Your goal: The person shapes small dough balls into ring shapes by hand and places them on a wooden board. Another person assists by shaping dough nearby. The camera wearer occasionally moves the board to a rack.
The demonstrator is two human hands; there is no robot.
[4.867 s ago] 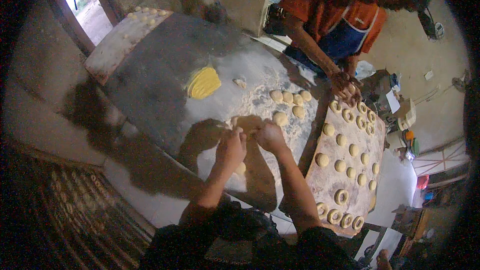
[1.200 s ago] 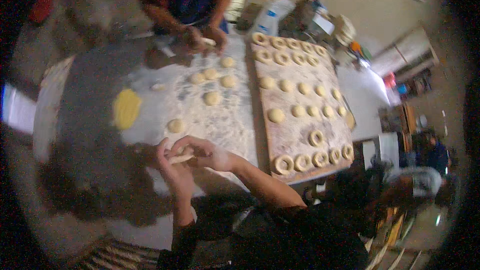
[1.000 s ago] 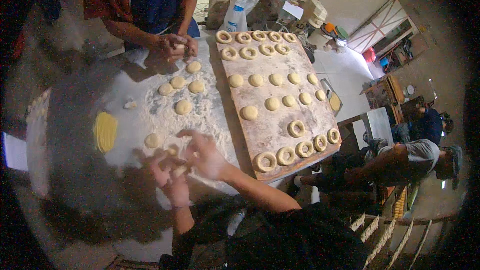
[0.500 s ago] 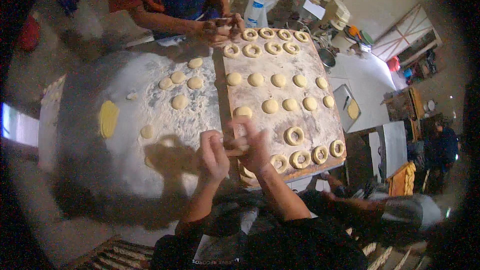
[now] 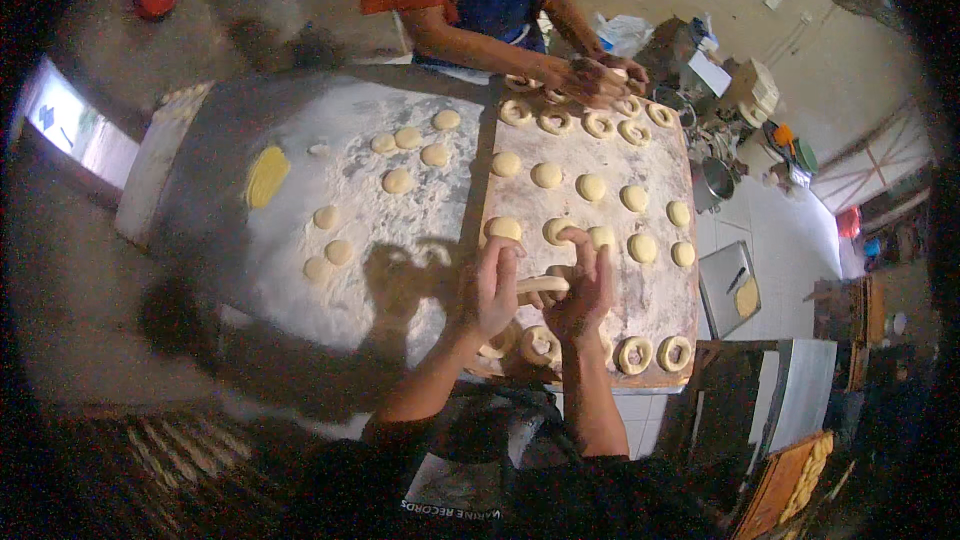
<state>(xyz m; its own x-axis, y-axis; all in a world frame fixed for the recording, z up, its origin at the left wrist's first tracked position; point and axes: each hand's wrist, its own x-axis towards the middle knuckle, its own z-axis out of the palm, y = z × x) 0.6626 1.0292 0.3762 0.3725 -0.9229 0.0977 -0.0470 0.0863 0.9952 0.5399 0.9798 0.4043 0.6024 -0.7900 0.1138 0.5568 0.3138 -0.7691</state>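
Note:
Both hands hold a dough ring (image 5: pixel 543 285) between them, just above the near part of the floured wooden board (image 5: pixel 645 308). My left hand (image 5: pixel 497 292) grips its left side with curled fingers. Around its right side bends my right hand (image 5: pixel 584 298), thumb and fingers partly hiding the dough. Beyond my fingers, round dough pieces (image 5: pixel 591 187) sit in two rows on the board. A row of shaped dough rings (image 5: pixel 634 354) runs along the near edge, partly covered by my wrists.
Across the board, a co-worker's hands (image 5: pixel 597 80) work dough over more rings (image 5: pixel 598 125). Several dough rounds (image 5: pixel 398 181) and a flat yellow piece (image 5: pixel 267 177) lie on the floured table (image 5: pixel 230 270) to the left. A metal tray (image 5: pixel 717 280) stands at right.
My view has shifted, so the board appears farther right and lower. Both hands now hold the dough ring up over the board. The co-worker's hands have moved right over the far rings.

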